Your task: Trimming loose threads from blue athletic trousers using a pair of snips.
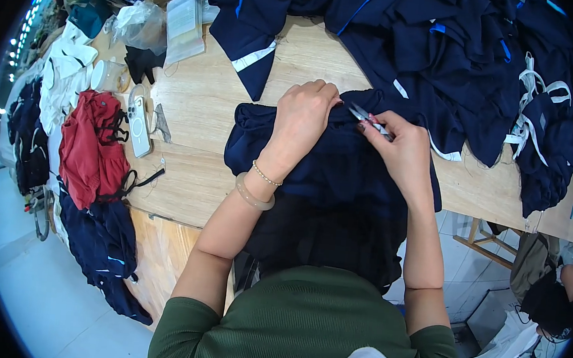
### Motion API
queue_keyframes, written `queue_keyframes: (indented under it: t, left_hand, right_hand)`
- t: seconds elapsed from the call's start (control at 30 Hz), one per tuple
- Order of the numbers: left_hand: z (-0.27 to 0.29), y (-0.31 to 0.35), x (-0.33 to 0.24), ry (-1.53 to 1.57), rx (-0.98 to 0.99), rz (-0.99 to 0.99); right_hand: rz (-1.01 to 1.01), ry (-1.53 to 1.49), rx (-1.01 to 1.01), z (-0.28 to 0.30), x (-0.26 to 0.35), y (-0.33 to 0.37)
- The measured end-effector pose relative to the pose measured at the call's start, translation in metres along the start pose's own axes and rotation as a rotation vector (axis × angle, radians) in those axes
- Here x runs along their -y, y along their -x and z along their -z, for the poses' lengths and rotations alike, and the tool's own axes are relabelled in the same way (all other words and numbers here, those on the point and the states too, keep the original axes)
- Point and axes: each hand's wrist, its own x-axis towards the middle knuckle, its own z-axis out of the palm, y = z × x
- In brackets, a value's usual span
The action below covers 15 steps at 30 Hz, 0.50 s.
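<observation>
Over the near side of the desk (194, 114), my left hand (305, 113) is apparently pinching the navy garment (352, 158) near its far edge; my right hand (402, 148) is gripping snips (377, 126) there. Trimming seems underway; more navy clothes (444, 57) are lying beyond, finished or waiting, I cannot tell.

Garment workshop, heaped navy clothing (458, 51), wooden worktable (196, 128), small snips (358, 112), clear plastic bags (185, 26)
</observation>
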Motion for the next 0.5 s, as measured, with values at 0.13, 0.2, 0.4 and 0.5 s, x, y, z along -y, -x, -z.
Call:
queue_keyframes:
  t: [0.13,0.2,0.4,0.5]
  left_hand:
    - [0.000,-0.001,-0.001,0.001,-0.003,-0.010]
    - [0.000,-0.001,-0.001,-0.008,-0.001,-0.009]
    - [0.000,-0.002,-0.002,-0.016,-0.014,-0.019]
    - [0.000,-0.002,-0.002,-0.026,-0.020,-0.017]
  right_hand:
    - [0.116,0.093,-0.031,-0.012,-0.004,0.001]
    - [0.138,0.105,-0.044,-0.015,-0.005,0.000]
    - [0.160,0.112,-0.056,-0.017,-0.006,-0.002]
    - [0.158,0.120,-0.052,-0.018,-0.006,-0.003]
